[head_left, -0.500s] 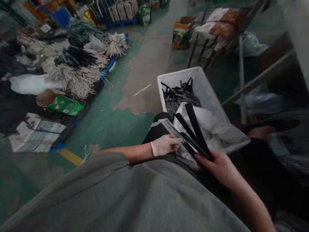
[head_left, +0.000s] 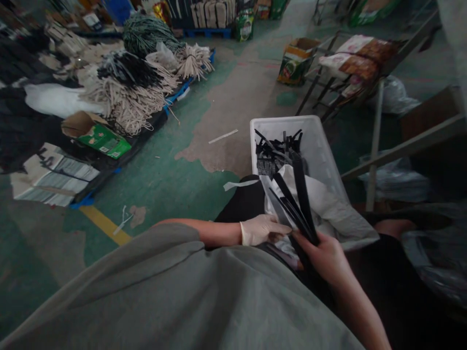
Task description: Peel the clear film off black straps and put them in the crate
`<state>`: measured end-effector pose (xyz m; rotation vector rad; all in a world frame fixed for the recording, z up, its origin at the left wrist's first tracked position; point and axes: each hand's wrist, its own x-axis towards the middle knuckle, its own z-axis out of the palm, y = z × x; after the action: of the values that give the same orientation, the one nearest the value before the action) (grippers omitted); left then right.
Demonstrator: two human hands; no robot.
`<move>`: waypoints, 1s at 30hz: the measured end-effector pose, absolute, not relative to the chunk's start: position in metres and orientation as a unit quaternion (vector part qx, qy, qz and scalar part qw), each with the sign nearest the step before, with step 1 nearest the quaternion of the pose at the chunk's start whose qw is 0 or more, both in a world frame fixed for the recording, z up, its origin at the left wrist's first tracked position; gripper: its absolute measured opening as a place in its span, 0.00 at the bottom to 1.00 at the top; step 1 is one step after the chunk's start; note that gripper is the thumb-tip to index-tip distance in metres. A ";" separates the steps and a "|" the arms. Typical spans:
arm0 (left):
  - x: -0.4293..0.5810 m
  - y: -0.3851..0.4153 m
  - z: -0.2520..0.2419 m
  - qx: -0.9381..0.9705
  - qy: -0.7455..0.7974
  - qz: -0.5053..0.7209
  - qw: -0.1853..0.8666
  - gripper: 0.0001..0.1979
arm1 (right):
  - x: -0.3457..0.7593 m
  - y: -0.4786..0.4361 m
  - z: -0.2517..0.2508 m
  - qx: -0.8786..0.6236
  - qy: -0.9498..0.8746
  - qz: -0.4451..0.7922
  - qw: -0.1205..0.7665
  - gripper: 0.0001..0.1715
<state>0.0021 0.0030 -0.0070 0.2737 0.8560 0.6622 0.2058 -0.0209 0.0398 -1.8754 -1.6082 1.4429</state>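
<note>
My right hand [head_left: 323,255], bare, is closed round a bundle of long black strips [head_left: 295,201] that fan upward over my lap. My left hand [head_left: 263,229] wears a pale glove and pinches the lower end of a clear plastic sleeve [head_left: 272,204] lying against the strips. Just beyond both hands stands a white plastic crate [head_left: 321,146] holding several more black strips [head_left: 275,148] and a white bag [head_left: 328,206] draped over its near edge.
Heaps of beige and black cord bundles [head_left: 134,92] lie on pallets at the left, with a green carton [head_left: 98,136] and flat stacks [head_left: 54,177]. A metal rack [head_left: 350,63] and table legs [head_left: 375,141] stand at the right. A cardboard box [head_left: 297,61] sits on the green floor.
The view has shifted down and right. The clear sleeve has slid further up along the strips, and a white strip now lies on my dark lap at the left of the crate.
</note>
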 end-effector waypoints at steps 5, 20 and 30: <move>-0.010 0.016 -0.007 0.117 0.445 0.371 0.807 0.23 | 0.215 -0.028 0.035 -0.628 -0.554 0.533 0.123 0.26; 0.017 0.007 -0.007 0.211 0.424 0.294 0.830 0.23 | 0.216 -0.037 0.035 -0.652 -0.563 0.485 0.153 0.23; -0.046 0.056 0.071 0.408 0.488 0.519 0.571 0.14 | 0.218 -0.040 0.041 -0.591 -0.557 0.545 0.207 0.21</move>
<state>-0.0464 0.0562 0.0708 0.9584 1.1445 1.2172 0.2179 -0.0399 0.0408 -1.6450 -1.5525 1.5192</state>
